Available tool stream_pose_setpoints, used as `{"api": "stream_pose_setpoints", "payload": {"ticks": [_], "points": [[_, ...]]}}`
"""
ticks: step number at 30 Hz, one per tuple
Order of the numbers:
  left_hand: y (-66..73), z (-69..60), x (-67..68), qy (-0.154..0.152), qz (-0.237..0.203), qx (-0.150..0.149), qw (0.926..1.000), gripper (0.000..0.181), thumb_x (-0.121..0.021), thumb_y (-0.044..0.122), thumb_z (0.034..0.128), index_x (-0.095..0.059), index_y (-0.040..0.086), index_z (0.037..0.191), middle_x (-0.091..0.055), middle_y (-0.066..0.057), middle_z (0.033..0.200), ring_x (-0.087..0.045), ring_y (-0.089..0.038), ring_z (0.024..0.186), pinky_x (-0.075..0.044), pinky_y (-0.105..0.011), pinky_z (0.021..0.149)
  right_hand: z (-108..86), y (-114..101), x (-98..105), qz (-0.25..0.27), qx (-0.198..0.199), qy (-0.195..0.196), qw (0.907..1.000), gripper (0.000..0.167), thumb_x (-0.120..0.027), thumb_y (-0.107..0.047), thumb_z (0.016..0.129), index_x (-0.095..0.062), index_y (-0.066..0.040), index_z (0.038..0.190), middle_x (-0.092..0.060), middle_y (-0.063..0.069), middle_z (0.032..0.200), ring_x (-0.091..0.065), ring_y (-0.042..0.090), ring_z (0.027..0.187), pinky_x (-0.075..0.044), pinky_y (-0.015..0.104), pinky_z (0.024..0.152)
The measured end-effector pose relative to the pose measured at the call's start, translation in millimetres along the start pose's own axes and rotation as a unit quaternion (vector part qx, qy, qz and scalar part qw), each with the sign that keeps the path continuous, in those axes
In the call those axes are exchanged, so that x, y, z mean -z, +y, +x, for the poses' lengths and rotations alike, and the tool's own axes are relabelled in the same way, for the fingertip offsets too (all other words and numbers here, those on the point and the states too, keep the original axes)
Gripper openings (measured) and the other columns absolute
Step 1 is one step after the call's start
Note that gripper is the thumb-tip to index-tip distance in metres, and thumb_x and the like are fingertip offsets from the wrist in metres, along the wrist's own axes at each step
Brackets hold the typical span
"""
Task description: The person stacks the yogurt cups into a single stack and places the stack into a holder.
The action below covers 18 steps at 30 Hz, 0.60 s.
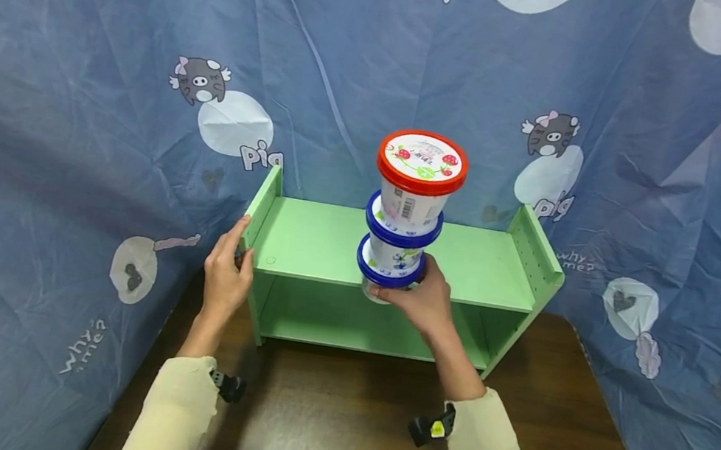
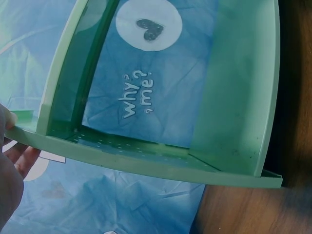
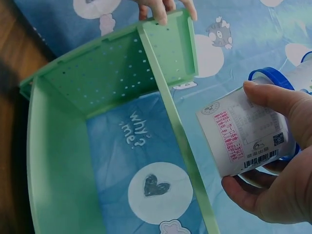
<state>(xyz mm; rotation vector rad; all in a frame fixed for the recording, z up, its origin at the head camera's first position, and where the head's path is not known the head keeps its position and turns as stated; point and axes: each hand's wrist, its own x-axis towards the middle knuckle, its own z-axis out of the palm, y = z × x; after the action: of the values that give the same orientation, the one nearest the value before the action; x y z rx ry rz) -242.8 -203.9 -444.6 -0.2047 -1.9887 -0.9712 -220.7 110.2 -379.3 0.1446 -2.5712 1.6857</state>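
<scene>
A stack of three lidded tubs is in my right hand, whose fingers and thumb grip the bottom tub. That tub and the middle tub have blue lids. The top tub carries a red lid with strawberry pictures. In the head view the stack appears in front of the upper board of a light green shelf; in the right wrist view the bottom tub is apart from the board. With thumb and fingers on either side, my left hand grips the shelf's left side panel.
The two-tier shelf stands on a dark brown wooden table. Its right side panel rises above the upper board. A blue cloth printed with cartoon pigs hangs behind and around. Each wrist wears a small black device.
</scene>
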Motion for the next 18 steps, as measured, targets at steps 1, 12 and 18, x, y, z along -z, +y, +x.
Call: {"api": "stream_pose_setpoints", "payload": {"ticks": [1,12,18], "points": [[0.1,0.1,0.2,0.001,0.0,-0.001,1.0,0.059,-0.063,-0.016,0.0849,-0.056,0.005,0.14,-0.064,-0.029,0.125,-0.063,-0.044,0.113,-0.049,-0.052,0.082,2.5,-1,0,-0.001,-0.002,0.002,1.0,0.092,-0.091,-0.022,0.068,-0.042,-0.007,0.144,-0.059,0.016,0.139,-0.057,0.033,0.128,-0.048,0.051,0.105],[-0.1,0.3,0.5,0.005,0.002,0.0,1.0,0.059,-0.063,-0.016,0.0851,-0.057,0.005,0.139,-0.065,-0.029,0.122,-0.064,-0.044,0.11,-0.05,-0.051,0.079,33.2,-2,0,-0.017,-0.021,0.022,0.9994,0.095,-0.092,-0.026,0.068,-0.041,-0.006,0.145,-0.057,0.016,0.141,-0.055,0.033,0.132,-0.045,0.05,0.109],[-1.8,0.1,-0.5,0.008,0.001,-0.001,1.0,0.058,-0.064,-0.015,0.085,-0.057,0.005,0.139,-0.065,-0.029,0.122,-0.064,-0.044,0.109,-0.049,-0.049,0.078,45.6,1,0,-0.025,-0.025,0.027,0.999,0.096,-0.092,-0.024,0.067,-0.041,-0.006,0.146,-0.057,0.017,0.141,-0.055,0.034,0.131,-0.045,0.05,0.109]]}}
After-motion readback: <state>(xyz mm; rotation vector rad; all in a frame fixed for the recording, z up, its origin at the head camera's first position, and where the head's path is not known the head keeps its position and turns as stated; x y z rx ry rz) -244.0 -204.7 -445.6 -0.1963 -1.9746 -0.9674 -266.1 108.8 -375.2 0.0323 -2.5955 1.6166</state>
